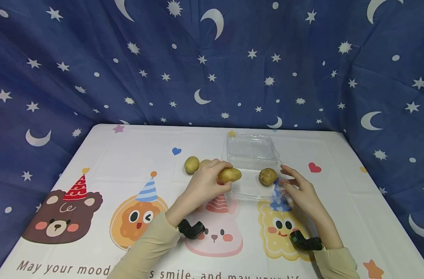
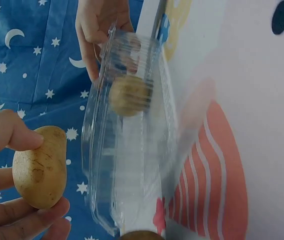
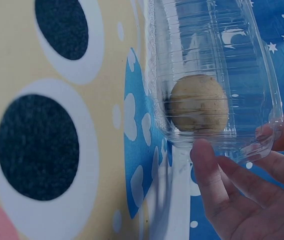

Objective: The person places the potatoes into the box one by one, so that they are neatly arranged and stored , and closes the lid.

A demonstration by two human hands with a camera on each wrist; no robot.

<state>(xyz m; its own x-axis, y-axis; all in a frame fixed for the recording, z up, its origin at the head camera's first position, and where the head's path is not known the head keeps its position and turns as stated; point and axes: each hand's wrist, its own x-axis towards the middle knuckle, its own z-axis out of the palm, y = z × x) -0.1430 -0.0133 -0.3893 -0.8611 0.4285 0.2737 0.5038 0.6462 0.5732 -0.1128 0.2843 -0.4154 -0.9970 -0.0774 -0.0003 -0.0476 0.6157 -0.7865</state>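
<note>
A yellow-brown potato (image 1: 231, 175) is in my left hand (image 1: 208, 179), pinched between thumb and fingers above the left side of a clear plastic clamshell container (image 1: 248, 190). The left wrist view shows this potato (image 2: 41, 167) with fingertips on both sides. Inside the container, toward its right end, lies another potato (image 1: 268, 176). My right hand (image 1: 300, 192) is at that right end. Its fingers hold the container's rim and end wall, one fingertip over the rim and others against the outside, as the right wrist view shows.
Left of the container, a potato (image 1: 192, 164) rests on the table beside another potato (image 1: 205, 163), partly hidden by my left hand. The container's lid (image 1: 250, 146) lies folded back on the far side. A white cartoon-print cloth (image 1: 138, 139) covers the table; a blue starry curtain (image 1: 184, 62) hangs behind.
</note>
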